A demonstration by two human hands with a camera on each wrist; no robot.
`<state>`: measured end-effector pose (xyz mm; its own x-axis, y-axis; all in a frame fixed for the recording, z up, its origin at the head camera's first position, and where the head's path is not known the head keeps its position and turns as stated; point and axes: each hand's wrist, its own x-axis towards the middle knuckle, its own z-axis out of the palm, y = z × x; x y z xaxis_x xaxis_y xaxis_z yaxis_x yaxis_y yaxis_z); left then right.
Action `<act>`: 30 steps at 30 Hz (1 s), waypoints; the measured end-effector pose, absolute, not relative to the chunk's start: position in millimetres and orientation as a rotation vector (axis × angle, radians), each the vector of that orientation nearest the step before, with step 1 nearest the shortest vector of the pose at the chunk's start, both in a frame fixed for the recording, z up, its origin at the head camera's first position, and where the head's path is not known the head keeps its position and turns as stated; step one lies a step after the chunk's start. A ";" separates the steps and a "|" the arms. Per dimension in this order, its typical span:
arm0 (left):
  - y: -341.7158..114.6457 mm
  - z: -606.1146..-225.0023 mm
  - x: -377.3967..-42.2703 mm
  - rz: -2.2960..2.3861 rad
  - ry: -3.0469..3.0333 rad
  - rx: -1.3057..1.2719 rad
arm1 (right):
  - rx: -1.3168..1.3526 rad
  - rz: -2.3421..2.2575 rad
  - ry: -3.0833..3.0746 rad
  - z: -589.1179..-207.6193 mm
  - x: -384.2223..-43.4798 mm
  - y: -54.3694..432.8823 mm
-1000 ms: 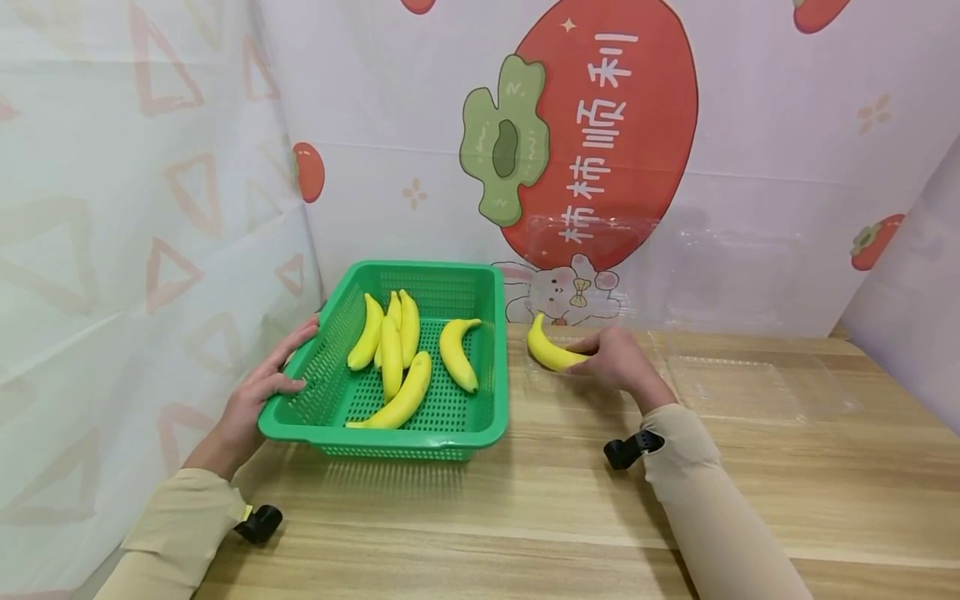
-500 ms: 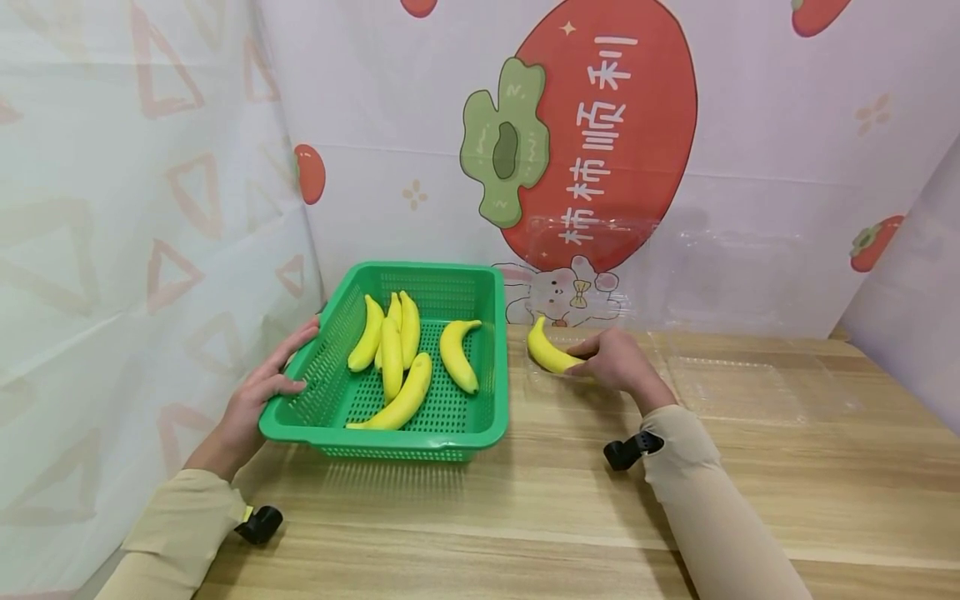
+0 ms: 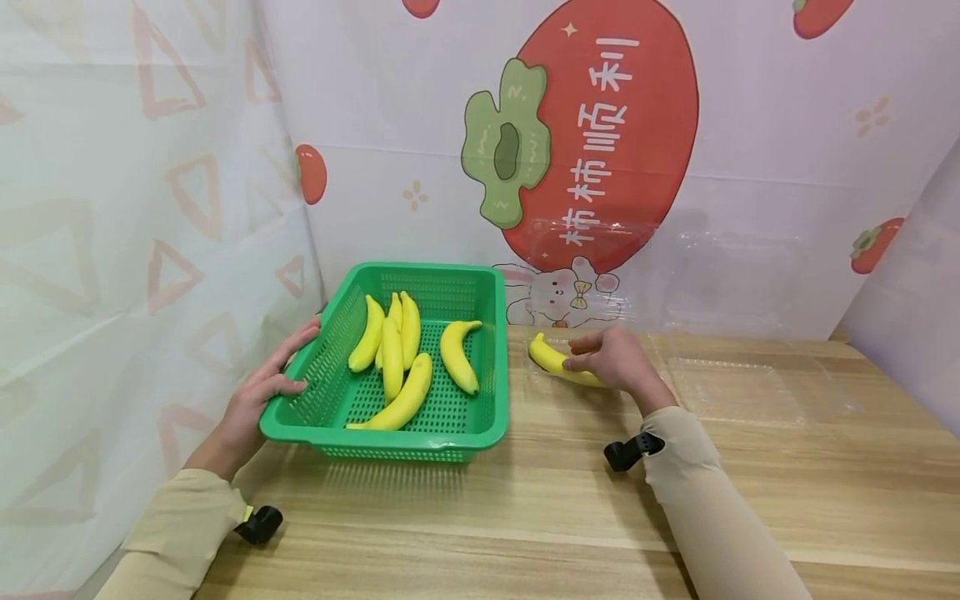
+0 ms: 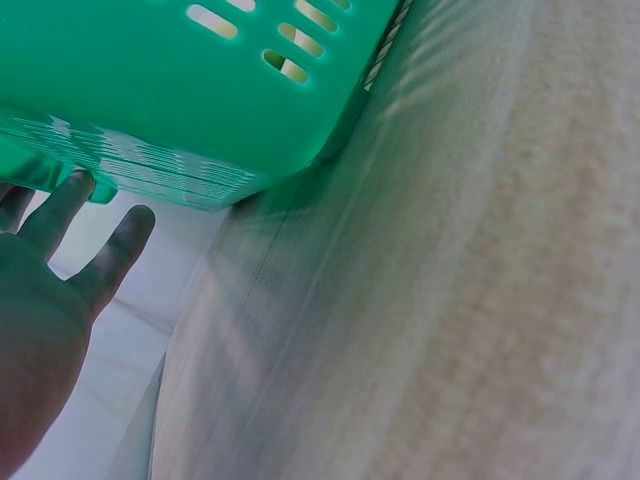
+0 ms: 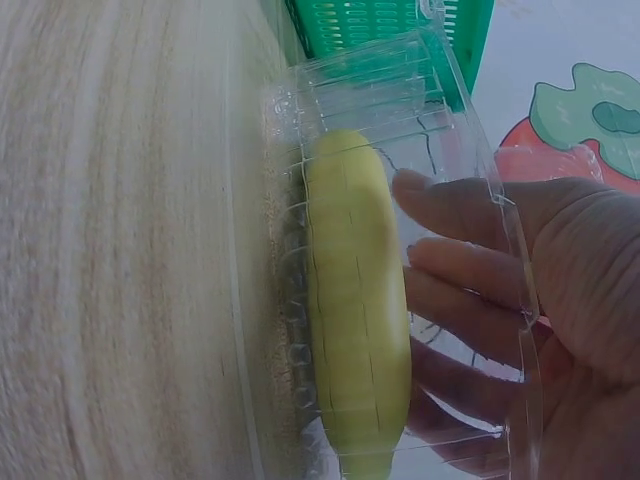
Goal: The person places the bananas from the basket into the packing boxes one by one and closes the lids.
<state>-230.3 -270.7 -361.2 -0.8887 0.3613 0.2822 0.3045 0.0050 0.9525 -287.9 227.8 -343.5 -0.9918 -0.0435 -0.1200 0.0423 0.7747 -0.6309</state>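
My left hand (image 3: 258,392) holds the left side of a green plastic basket (image 3: 420,440), its thumb over the rim and its fingers along the outside. Inside lie several yellow bananas (image 3: 459,358). To the basket's right, one banana (image 3: 551,358) lies in a clear plastic clamshell box (image 5: 370,68) with its lid raised at the back. My right hand (image 3: 618,362) is over that banana. In the right wrist view, the thumb and loosely extended fingers are close beside the banana, without curling round it; whether the fingertips touch it is unclear.
A second clear clamshell box (image 3: 735,387) stands open to the right of the first. Both lids lean toward the printed backdrop (image 3: 405,225) behind the wooden table (image 3: 525,533). A white cloth (image 3: 150,350) hangs at the left.
The banana under my right hand has tipped down and now lies flatter in the box, and the fingers have loosened from it. My left hand and the basket have stayed put.
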 end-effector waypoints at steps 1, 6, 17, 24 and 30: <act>-270.7 -361.0 -230.3 2.062 2.196 0.727 | -0.005 -1.017 2.844 -342.5 -287.6 228.2; -270.3 -361.3 -230.6 2.057 2.212 0.739 | -0.013 -1.046 2.899 -337.8 -285.1 229.9; -270.0 -361.9 -231.0 2.053 2.200 0.767 | 0.054 -1.202 2.923 -327.4 -280.3 229.4; -271.2 -363.0 -230.7 2.047 2.208 0.775 | -0.006 -1.246 2.982 -324.2 -278.3 228.3; -272.2 -363.7 -230.1 2.054 2.208 0.782 | -0.035 -1.295 3.005 -321.2 -276.9 225.9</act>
<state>-230.1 -272.2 -363.7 -0.8736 0.3729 0.3126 0.3387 0.0047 0.9409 -276.9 225.9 -321.2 -0.9912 0.0324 0.1283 -0.0710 0.6880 -0.7222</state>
